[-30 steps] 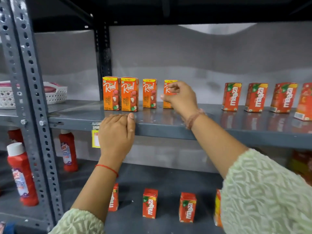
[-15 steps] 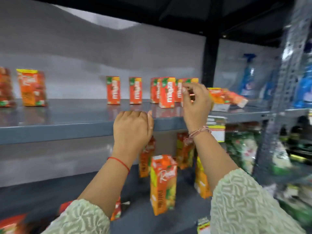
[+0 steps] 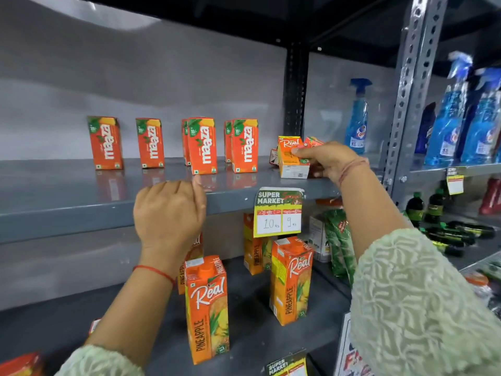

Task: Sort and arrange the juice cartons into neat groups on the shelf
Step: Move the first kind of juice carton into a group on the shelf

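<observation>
On the upper grey shelf several small orange Maaza cartons stand upright in a loose row. At the row's right end my right hand grips a small orange Real carton, tilted on the shelf; another small carton lies behind my fingers, partly hidden. My left hand hangs in front of the shelf's front edge, fingers curled in with nothing in them. Tall Real pineapple cartons stand on the lower shelf.
A price tag hangs from the shelf edge. A perforated metal upright bounds the bay on the right. Beyond it stand blue spray bottles and dark bottles. Green packets lean on the lower shelf.
My view has swung right along the shelf from the small Real cartons to the Maaza row. My right hand moved right and now holds a small Real carton at the right end.
</observation>
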